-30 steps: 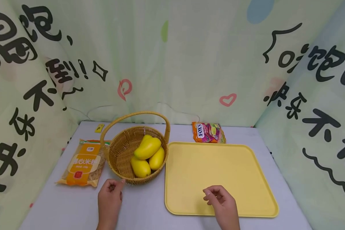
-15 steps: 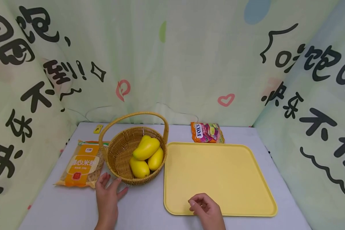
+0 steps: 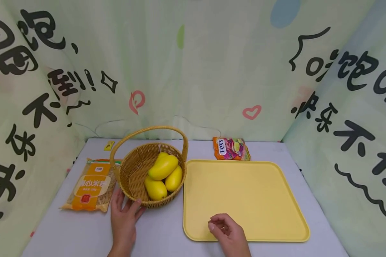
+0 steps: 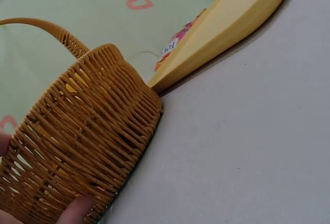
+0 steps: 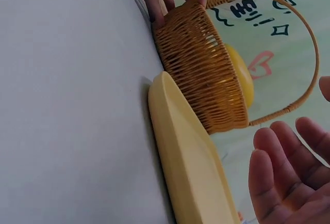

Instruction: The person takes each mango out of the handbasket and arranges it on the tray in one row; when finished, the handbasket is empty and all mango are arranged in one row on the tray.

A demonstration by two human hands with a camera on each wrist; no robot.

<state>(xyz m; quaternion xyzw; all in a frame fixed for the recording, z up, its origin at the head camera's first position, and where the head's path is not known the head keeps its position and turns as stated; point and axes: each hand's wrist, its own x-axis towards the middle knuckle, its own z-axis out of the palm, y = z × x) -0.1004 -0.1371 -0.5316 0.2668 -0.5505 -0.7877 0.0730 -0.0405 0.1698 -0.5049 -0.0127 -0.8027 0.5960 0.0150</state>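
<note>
A brown wicker basket (image 3: 135, 175) with a tall arched handle stands left of the middle. It holds several yellow mangoes (image 3: 163, 167). My left hand (image 3: 123, 223) touches the basket's near left side, its fingers spread against the woven wall. In the left wrist view, only a thumb (image 4: 76, 211) and bits of other fingers show against the wicker. My right hand (image 3: 228, 233) hovers over the front left edge of a yellow tray (image 3: 247, 200), with loosely bent fingers and nothing in it. The right wrist view shows its fingers (image 5: 283, 157) relaxed.
An orange-labelled bag (image 3: 91, 185) lies left of the basket, close to my left hand. Behind the tray is a Fox's candy bag (image 3: 231, 149). A small yellow packet (image 3: 109, 145) sits at the back left. Printed curtains (image 3: 212, 71) enclose the table (image 3: 161, 232).
My left hand has spread its fingers and moved forward onto the basket's near left side. My right hand has shifted left along the tray's front edge. The basket looks unmoved.
</note>
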